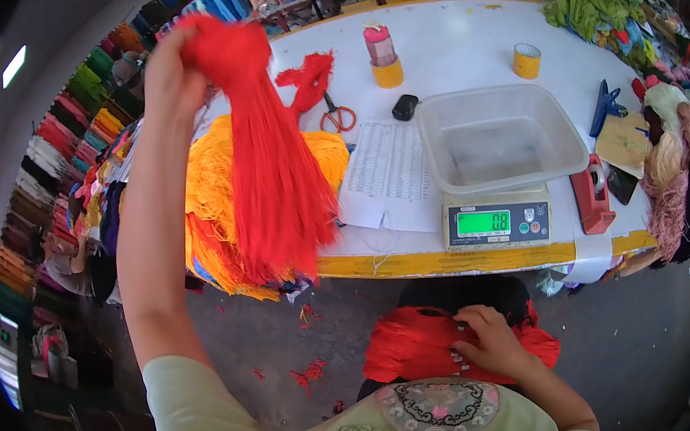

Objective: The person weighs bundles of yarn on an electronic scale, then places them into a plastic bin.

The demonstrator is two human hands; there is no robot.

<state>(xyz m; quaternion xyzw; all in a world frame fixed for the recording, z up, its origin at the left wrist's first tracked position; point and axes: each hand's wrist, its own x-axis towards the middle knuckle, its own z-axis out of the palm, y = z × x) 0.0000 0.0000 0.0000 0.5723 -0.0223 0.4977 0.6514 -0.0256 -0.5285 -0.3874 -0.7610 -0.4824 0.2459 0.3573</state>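
My left hand (171, 78) is raised high and grips the top of a long bundle of red threads (273, 172), which hangs down in front of the table edge. My right hand (488, 339) rests low on a second pile of red threads (413, 343) lying in my lap. Its fingers press into the pile. Behind the hanging bundle, a heap of orange and yellow threads (207, 179) lies on the left end of the white table (445, 45).
A scale (497, 222) with a green display carries a clear plastic tub (496, 136). Nearby lie a printed sheet (386, 169), red scissors (337, 118), a black object (405, 106), tape rolls (526, 60), a red tape dispenser (591, 198), green yarn (591, 0). Shelves of coloured yarn line the left.
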